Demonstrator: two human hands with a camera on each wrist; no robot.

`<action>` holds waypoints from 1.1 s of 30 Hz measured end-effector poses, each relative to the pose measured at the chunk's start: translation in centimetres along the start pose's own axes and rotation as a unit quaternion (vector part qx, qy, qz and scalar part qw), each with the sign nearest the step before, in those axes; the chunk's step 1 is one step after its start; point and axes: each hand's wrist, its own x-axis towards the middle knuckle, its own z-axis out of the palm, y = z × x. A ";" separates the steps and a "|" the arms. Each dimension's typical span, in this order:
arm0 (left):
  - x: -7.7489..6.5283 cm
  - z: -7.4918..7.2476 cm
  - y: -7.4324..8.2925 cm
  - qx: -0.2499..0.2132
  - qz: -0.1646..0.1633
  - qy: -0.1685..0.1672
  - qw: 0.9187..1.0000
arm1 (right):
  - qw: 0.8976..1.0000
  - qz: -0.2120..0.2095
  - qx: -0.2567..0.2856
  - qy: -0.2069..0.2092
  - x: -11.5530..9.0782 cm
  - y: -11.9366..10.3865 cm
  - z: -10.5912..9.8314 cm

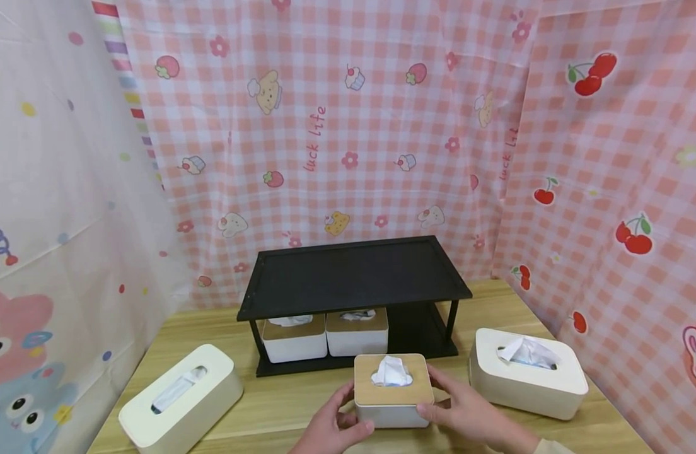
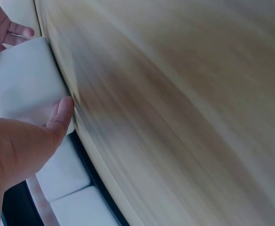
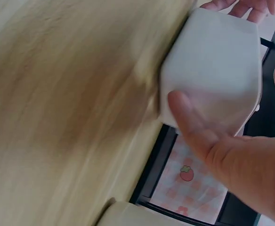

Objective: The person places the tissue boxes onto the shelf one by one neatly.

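Observation:
A small tissue box [image 1: 392,416] with a white body, a wood-look lid and a tuft of tissue stands in front of the black rack, low in the head view. My left hand [image 1: 333,422] holds its left side, thumb near the front left corner. From the right, my right hand [image 1: 464,407] grips the same box, with the thumb on its front face and fingers along the side. The left wrist view shows the left hand [image 2: 22,146] with its thumb over the white front. In the right wrist view, the right hand's thumb [image 3: 187,115] lies against the box.
Under the top of the black two-tier rack [image 1: 353,277], two similar tissue boxes [image 1: 295,347] stand side by side at left and middle. A long white tissue box [image 1: 183,403] lies angled at left, another [image 1: 529,375] at right. Patterned curtains [image 1: 348,126] surround the wooden table [image 1: 263,422].

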 end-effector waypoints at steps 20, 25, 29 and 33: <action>-0.7 -0.7 -1.6 -0.044 0.008 0.023 0.999 | 0.986 0.021 0.153 -0.064 1.3 2.8 0.0; -0.8 -0.8 -1.5 -0.043 0.003 0.025 0.999 | 0.982 0.032 0.172 -0.074 1.5 3.1 -0.2; -0.8 -0.9 -1.4 -0.034 0.000 0.025 0.999 | 0.981 0.030 0.175 -0.075 1.6 3.2 -0.3; -0.8 -0.9 -1.3 -0.023 0.002 0.025 0.999 | 0.980 0.031 0.182 -0.073 1.7 3.4 -0.3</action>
